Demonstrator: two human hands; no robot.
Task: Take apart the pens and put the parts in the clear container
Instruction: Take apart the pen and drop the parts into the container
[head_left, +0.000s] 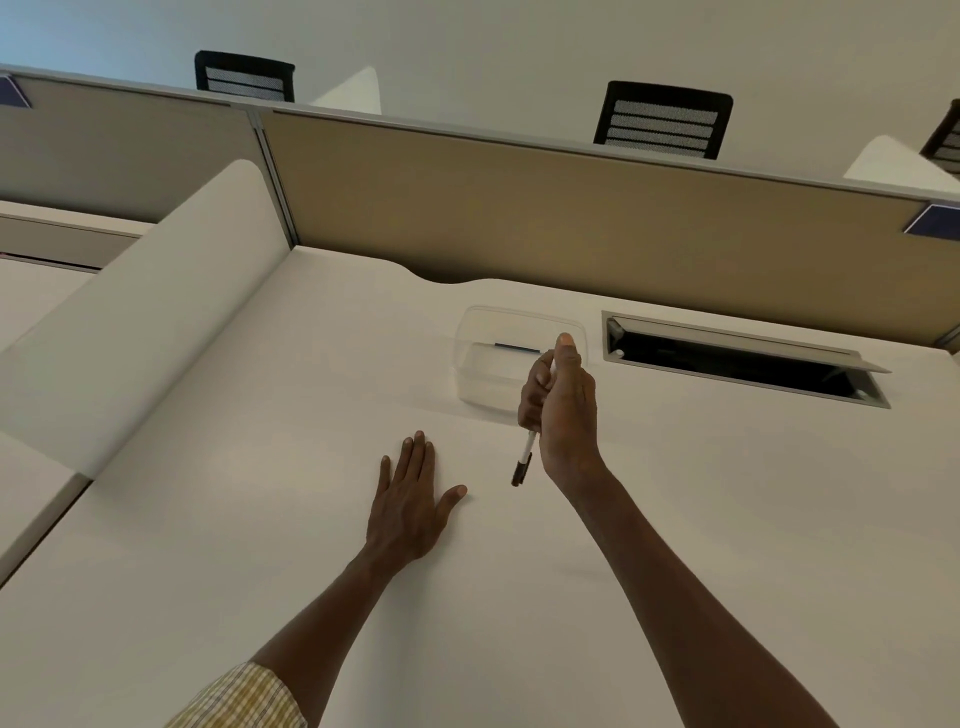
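My right hand (563, 410) is closed in a fist around a white pen (525, 457), held above the desk. The pen's black end points down and toward me, and its upper part is hidden inside the fist. Just beyond that hand stands the clear container (480, 358), with a dark thin part lying inside near its far wall. My left hand (410, 506) lies flat on the white desk (260, 519), palm down, fingers spread, holding nothing. It sits to the left of the pen, apart from it.
An open cable tray slot (743, 358) is cut into the desk to the right of the container. A tan partition (519, 208) closes the far edge, a white side divider (145, 312) the left. Black chairs (662, 122) stand behind the partition.
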